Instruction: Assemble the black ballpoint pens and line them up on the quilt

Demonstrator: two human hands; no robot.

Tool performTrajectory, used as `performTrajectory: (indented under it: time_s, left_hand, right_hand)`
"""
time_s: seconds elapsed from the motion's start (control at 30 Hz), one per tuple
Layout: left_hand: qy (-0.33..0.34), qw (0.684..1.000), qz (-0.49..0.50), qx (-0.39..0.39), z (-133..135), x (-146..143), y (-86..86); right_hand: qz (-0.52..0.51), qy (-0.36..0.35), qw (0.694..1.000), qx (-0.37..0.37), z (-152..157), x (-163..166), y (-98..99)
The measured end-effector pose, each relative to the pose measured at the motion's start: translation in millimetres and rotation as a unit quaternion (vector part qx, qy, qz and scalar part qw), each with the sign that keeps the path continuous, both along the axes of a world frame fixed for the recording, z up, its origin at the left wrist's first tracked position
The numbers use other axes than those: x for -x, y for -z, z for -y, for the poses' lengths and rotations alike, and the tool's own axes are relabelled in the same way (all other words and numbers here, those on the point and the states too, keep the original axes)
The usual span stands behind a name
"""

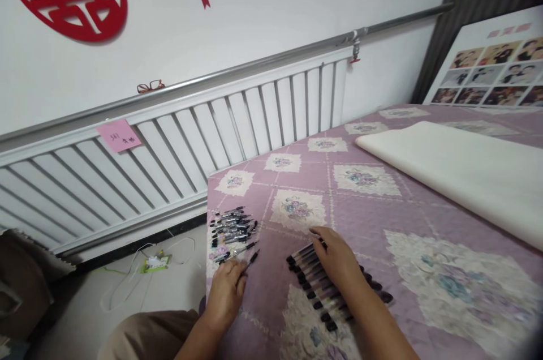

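Observation:
My left hand (227, 292) is at the left edge of the bed, its fingers closed round a pen (253, 258) whose black end sticks out past the thumb. Just beyond it lies a loose pile of clear-barrelled pens (232, 227) with black caps, pointing roughly sideways. My right hand (331, 255) rests over the far end of a neat slanting row of pens (311, 286), fingers curled down on a pen at that end. The right hand and forearm hide the middle of the row; black ends show on both sides.
A purple quilted bedspread (305, 173) with floral patches covers the bed. A white folded sheet (466, 167) lies at right, before a photo board (492, 71). A white radiator (237, 122) runs along the wall. A power strip (155, 262) with cables is on the floor.

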State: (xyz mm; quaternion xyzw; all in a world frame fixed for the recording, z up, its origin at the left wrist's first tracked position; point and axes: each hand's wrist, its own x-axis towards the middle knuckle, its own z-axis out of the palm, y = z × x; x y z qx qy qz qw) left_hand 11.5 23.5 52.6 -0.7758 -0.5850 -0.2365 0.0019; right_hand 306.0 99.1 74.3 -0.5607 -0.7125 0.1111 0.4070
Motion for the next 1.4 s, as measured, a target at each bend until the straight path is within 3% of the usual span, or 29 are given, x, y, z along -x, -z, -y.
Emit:
performTrajectory:
  time_s: [0.13, 0.43, 0.87, 1.27, 1.37, 1.4]
  left_hand:
    - [-0.042, 0.999, -0.007, -0.008, -16, -1, -10.2]
    - [-0.145, 0.974, -0.115, 0.130, -58, -1, -24.5]
    - [-0.135, 0.958, -0.129, 0.217, -67, 8, -27.8]
    - [-0.114, 0.977, -0.091, 0.155, -59, 0, -36.1]
    - [-0.095, 0.987, -0.041, 0.119, -45, -11, -38.7]
    - [-0.080, 0.992, 0.017, 0.095, -40, -16, -38.9]
  right_hand:
    - [-0.002, -0.010, 1.000, -0.003, 4, 5, -3.3]
    - [0.015, -0.031, 0.999, -0.012, 9, 9, -3.9]
    - [0.011, -0.067, 0.998, -0.011, 12, 18, -1.8]
    - [-0.018, -0.090, 0.996, -0.013, 17, 23, -4.2]
    - [-0.036, -0.101, 0.994, -0.003, 20, 28, -4.9]
    - [-0.041, -0.107, 0.993, 0.006, 22, 31, -5.3]
